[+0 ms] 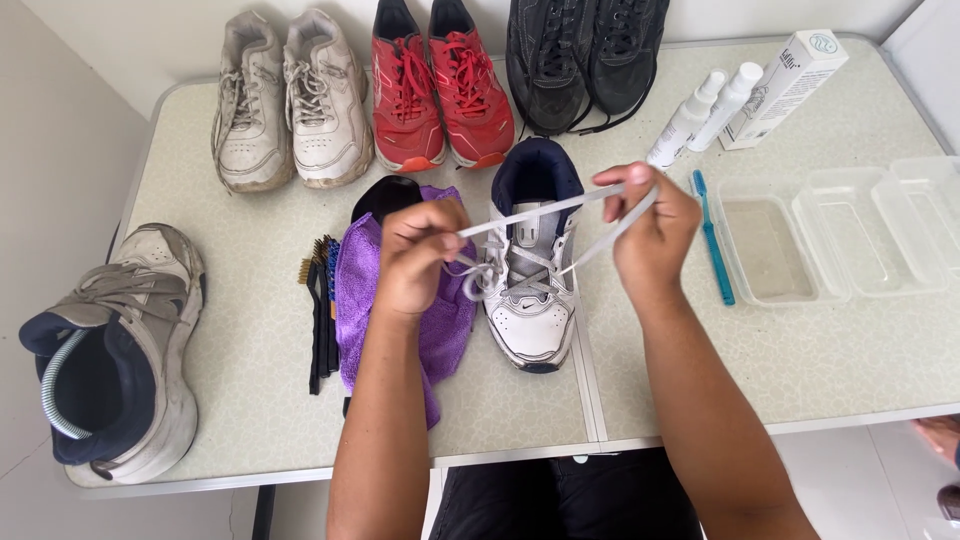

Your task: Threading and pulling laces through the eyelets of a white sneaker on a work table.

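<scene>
At the centre of the frame a white sneaker with a navy collar (532, 290) sits on a pale speckled table (250, 370). The left hand (418, 255) and the right hand (652, 225) each pinch an end of its grey lace (545, 208), pulled taut above the shoe. Just left of it lies a purple cloth (365, 290), with dark brushes (322, 310) beside that. At lower left rests the matching sneaker (115, 360). Along the top stand worn white shoes (290, 100), red shoes (435, 85) and black shoes (585, 60). At right are two white spray bottles (705, 110), a white box (785, 85), a teal toothbrush (712, 240) and clear plastic trays (840, 230).
</scene>
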